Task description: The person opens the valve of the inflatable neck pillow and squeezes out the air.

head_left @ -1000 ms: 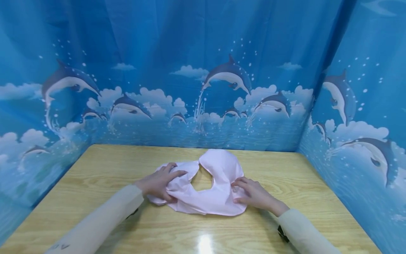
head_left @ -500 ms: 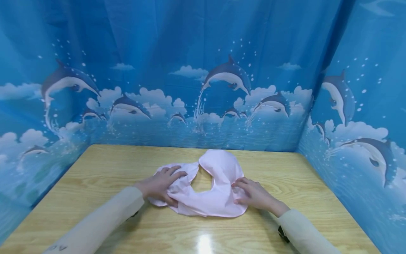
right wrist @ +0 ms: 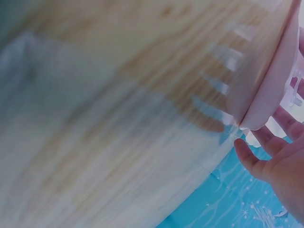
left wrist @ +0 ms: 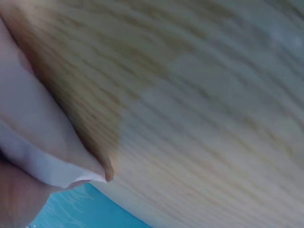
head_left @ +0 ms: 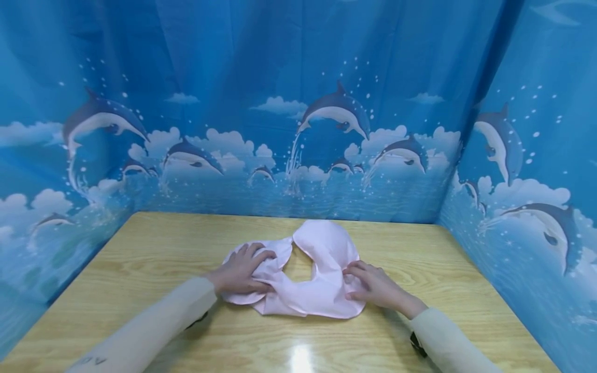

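Note:
A pale pink bib [head_left: 322,290] with a rounded neck opening lies rumpled on the table. On its left part my left hand [head_left: 242,269] rests with bent, spread fingers, its thumb pinching a fold at the near side. In the left wrist view, part of that hand [left wrist: 21,194] shows below the bib's edge [left wrist: 42,133]. My right hand [head_left: 375,287] touches the bib's right side with its fingertips, thumb held apart. The right wrist view has the right hand's fingers [right wrist: 270,140] extended by the bib's edge [right wrist: 268,97], near a small clear plastic piece [right wrist: 297,92].
The wood-grain table [head_left: 154,254] has a bright light reflection near its front. A blue dolphin-print curtain [head_left: 261,77] borders the back and sides of the table. Pale long sleeves [head_left: 158,321] cover both forearms.
My left hand has shifted slightly to the right, its thumb moving along the bib and changing the fold beneath it. The right hand has stayed almost in place.

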Motion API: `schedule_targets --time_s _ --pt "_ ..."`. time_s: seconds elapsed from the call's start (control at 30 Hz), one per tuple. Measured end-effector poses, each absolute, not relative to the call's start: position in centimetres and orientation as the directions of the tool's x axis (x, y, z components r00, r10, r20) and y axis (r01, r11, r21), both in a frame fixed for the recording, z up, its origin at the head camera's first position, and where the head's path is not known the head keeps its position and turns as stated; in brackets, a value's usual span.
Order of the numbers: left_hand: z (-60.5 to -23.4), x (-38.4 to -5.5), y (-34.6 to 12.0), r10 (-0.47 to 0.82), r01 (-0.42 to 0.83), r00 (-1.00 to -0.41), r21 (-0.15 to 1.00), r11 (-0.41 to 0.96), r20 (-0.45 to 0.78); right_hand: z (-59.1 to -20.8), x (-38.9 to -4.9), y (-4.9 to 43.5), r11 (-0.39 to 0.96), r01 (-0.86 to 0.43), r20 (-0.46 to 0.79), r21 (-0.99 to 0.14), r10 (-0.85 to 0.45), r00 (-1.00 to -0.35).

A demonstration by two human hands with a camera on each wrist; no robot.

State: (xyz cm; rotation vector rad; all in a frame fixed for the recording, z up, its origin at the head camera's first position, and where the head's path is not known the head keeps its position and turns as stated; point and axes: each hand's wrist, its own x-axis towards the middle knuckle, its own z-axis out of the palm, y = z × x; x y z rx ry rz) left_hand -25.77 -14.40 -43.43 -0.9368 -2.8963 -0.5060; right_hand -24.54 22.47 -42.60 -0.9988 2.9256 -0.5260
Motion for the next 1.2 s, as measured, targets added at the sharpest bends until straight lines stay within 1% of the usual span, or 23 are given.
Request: schedule_targets --time_s 0.17,0.4,0.57,0.7,0.9,1.0,1.2 --pt "-43.5 -25.9 -14.0 0.545 0.563 -0.824 0.321 0.762 0.151 -42.7 -24.6 22.5 0.737 -0.599 0.109 -0.314 -0.598 -0.794" --pt "-43.6 -26.0 -13.5 0.539 0.560 -0.828 0.269 0.783 0.156 -42.6 -24.6 22.5 0.733 -0.603 0.111 -0.315 -0.603 -0.790" --pt "-43.8 -26.1 -13.4 0.528 0.553 -0.833 0.255 0.794 0.163 -42.5 -24.6 22.5 0.737 -0.590 0.096 -0.329 -0.595 -0.798" --pt "-44.0 -26.0 -13.4 0.542 0.579 -0.815 0.235 0.781 0.206 -42.6 -24.7 22.5 0.739 -0.589 0.095 -0.328 -0.594 -0.799" --pt "-44.4 -26.0 -13.4 0.569 0.627 -0.766 0.154 0.763 0.299 -42.5 -24.7 22.5 0.739 -0.587 0.097 -0.330 -0.592 -0.800" --pt "-44.5 -25.9 -13.2 0.561 0.623 -0.763 0.134 0.770 0.321 -42.5 -24.7 22.5 0.740 -0.585 0.094 -0.330 -0.591 -0.801" --pt "-44.8 -26.0 -13.1 0.552 0.619 -0.766 0.142 0.773 0.330 -42.6 -24.6 22.5 0.736 -0.591 0.101 -0.330 -0.595 -0.798"
